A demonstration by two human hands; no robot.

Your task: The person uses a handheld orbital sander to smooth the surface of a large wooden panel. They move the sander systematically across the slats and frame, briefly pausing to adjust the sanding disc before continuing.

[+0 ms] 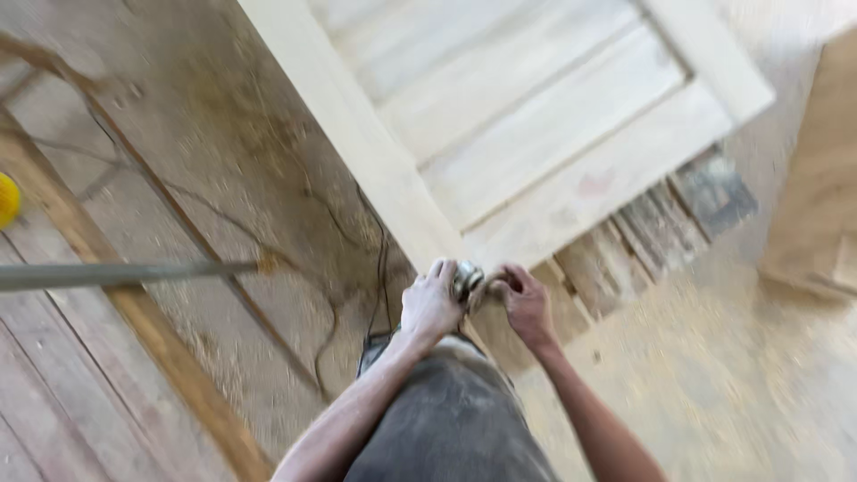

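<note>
Looking straight down from head height, whole shot pretty blurry. Left hand [431, 302] and right hand [527, 303] both clamped on a small metallic power tool [468, 282], probably a sander or grinder, too smeared to say which. Left fingers curled fully over the top of it, right fingers wrapped round its other side, so both closed tight on the same tool. Held right at the near edge of a pale wooden panelled door [536, 134], which lies flat and runs away toward the top of the shot. Can't tell if the tool actually touches the wood.

Black power cord [382, 259] trailing down along the door's left edge, toward the dark trousers [446, 419] at the bottom. Dark slatted boards [661, 232] poking out under the door's right end. Sawdust-covered floor [732, 375] all around. Grey metal bar [125, 273] crossing in from the left, plus a brown timber beam [134, 312] running diagonally beneath it. Bit of something yellow [7, 198] at the far left edge.
</note>
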